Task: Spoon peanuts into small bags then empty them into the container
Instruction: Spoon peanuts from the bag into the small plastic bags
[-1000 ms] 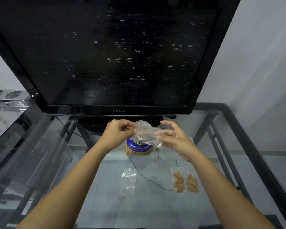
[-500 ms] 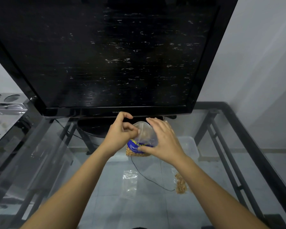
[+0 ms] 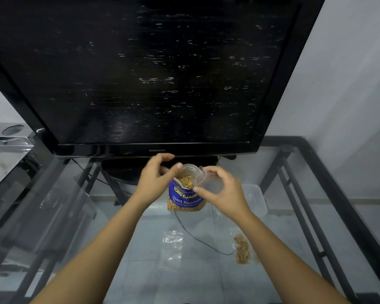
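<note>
Nearest on the glass table (image 3: 298, 218) lie two small bags flat on the surface: an empty clear bag (image 3: 172, 246) to the left and, well apart to the right, a filled bag (image 3: 242, 249) packed with peanuts; something pale shows just beside the filled one, but the right forearm hides too much to tell what it is. A thin black cable (image 3: 198, 238) runs between them. Farther on, both hands meet over the blue peanut packet (image 3: 184, 199), which stands open with nuts visible at its mouth. The left hand (image 3: 155, 181) has its fingers curled, thumb and fingertips pinching the near rim of a small clear bag (image 3: 195, 174). The right hand (image 3: 222, 189) is half curled around the other side of that bag, thumb and fingertips gripping the plastic so its mouth gapes. A clear container (image 3: 256, 199) sits on the table just beyond the right hand. Behind everything stands one dark television (image 3: 145, 73).
</note>
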{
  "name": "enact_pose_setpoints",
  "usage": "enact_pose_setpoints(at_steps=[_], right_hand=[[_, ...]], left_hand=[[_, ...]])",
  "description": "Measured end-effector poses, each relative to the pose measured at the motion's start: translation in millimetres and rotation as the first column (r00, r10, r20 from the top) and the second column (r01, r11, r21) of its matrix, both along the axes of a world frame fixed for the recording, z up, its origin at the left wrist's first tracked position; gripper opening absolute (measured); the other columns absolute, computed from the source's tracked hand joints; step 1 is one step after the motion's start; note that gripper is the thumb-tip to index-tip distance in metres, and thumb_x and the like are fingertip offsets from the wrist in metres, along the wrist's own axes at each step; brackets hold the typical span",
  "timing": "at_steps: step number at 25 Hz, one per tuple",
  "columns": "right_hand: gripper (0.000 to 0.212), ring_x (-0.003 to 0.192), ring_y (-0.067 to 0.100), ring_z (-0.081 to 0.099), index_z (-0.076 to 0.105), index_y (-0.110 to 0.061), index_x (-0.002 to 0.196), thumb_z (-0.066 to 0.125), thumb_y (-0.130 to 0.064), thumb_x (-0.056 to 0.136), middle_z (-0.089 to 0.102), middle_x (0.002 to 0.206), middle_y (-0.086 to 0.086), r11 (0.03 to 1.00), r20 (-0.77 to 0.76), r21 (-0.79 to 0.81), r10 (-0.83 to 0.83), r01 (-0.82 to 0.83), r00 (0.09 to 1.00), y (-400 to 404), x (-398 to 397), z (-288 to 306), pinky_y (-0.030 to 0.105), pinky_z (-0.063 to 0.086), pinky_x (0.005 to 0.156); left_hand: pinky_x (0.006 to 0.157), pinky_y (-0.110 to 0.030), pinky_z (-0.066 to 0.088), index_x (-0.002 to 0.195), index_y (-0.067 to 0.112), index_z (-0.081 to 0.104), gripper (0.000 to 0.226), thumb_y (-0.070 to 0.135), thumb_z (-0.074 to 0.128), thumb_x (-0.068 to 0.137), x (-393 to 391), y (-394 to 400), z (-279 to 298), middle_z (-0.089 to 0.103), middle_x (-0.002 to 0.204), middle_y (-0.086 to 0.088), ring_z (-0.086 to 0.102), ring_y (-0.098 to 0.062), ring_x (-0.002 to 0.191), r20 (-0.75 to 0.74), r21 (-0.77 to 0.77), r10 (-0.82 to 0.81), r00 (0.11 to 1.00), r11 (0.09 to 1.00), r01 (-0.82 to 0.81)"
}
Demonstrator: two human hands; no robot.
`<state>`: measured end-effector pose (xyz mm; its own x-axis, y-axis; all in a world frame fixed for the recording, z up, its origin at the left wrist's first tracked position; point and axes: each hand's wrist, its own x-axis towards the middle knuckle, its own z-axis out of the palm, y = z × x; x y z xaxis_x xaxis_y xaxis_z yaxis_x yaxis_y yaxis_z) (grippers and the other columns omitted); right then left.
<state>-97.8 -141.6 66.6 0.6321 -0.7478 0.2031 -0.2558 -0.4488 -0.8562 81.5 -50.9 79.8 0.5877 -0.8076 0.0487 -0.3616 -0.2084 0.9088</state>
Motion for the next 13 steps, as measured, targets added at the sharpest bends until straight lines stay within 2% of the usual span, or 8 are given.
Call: enact_pose_setpoints(at_steps=[1,2,4,6,8,11,13], right_hand=[[0.047,0.103,-0.009,0.051,0.056,-0.03,0.11,0.079,-0.037,0.068,0.058,0.108,-0.02,0.997,-0.001,0.078,-0.024,0.024,1.0,-4.5,-2.5,-3.6,0.007,0.04,0.079],[0.049,0.105,-0.008,0.05,0.056,-0.031,0.111,0.078,-0.039,0.068,0.058,0.11,-0.019,0.99,-0.014,0.139,-0.035,0.037,0.999,-8.4,-4.9,-7.9,0.009,0.04,0.08],[0.051,0.107,-0.003,0.051,0.055,-0.032,0.113,0.078,-0.041,0.068,0.058,0.114,-0.016,0.98,-0.063,0.195,-0.019,0.031,0.998,-14.5,-7.2,-17.5,0.01,0.038,0.081],[0.05,0.108,0.002,0.052,0.054,-0.033,0.111,0.078,-0.041,0.068,0.058,0.115,-0.014,0.976,-0.115,0.216,0.024,0.001,0.993,-16.0,-4.0,-25.6,0.009,0.038,0.08],[0.048,0.109,0.003,0.053,0.055,-0.03,0.11,0.077,-0.041,0.069,0.059,0.114,-0.012,0.975,-0.14,0.222,0.048,-0.016,0.989,-16.3,1.5,-31.7,0.008,0.039,0.078],[0.045,0.107,0.002,0.053,0.054,-0.029,0.108,0.076,-0.04,0.071,0.059,0.111,-0.012,0.972,-0.153,0.234,0.048,-0.011,0.987,-18.8,7.0,-35.2,0.008,0.041,0.074],[0.041,0.105,0.0,0.054,0.054,-0.031,0.105,0.076,-0.04,0.072,0.06,0.109,-0.014,0.968,-0.139,0.252,0.035,0.001,0.99,-21.6,7.9,-36.9,0.008,0.042,0.074]], left_hand=[[0.072,-0.021,0.046,0.12,0.015,0.056,0.04,0.034,0.063,0.085,8.8,-4.8,-4.8,0.056,0.114,-0.002,0.059,-0.011,0.084,0.141,0.052,0.112,0.984,0.991,-0.12],[0.074,-0.021,0.043,0.121,0.01,0.057,0.043,0.034,0.061,0.086,16.9,-8.6,-10.1,0.055,0.114,-0.007,0.058,-0.014,0.087,0.221,0.122,0.184,0.958,0.969,-0.214],[0.077,-0.025,0.042,0.119,0.003,0.057,0.046,0.035,0.062,0.086,26.5,-16.6,-20.6,0.06,0.103,-0.009,0.057,-0.019,0.092,0.169,0.269,0.215,0.962,0.929,-0.255],[0.074,-0.028,0.045,0.108,0.003,0.062,0.034,0.029,0.063,0.086,26.2,-24.1,-26.1,0.061,0.081,0.0,0.059,-0.018,0.084,0.057,0.273,0.208,0.976,0.937,-0.216],[0.07,-0.028,0.048,0.095,0.008,0.066,0.016,0.021,0.063,0.086,22.0,-28.6,-28.2,0.06,0.072,0.004,0.06,-0.012,0.075,0.052,0.175,0.2,0.978,0.963,-0.206],[0.063,-0.021,0.049,0.092,0.012,0.067,0.013,0.02,0.058,0.089,11.9,-33.5,-27.2,0.067,0.079,-0.002,0.063,-0.013,0.076,0.039,0.19,0.018,0.999,0.982,-0.025],[0.064,-0.019,0.048,0.094,0.012,0.067,0.017,0.023,0.055,0.092,8.2,-34.0,-23.3,0.069,0.083,-0.004,0.064,-0.015,0.079,0.147,0.22,-0.12,0.982,0.972,0.086]])
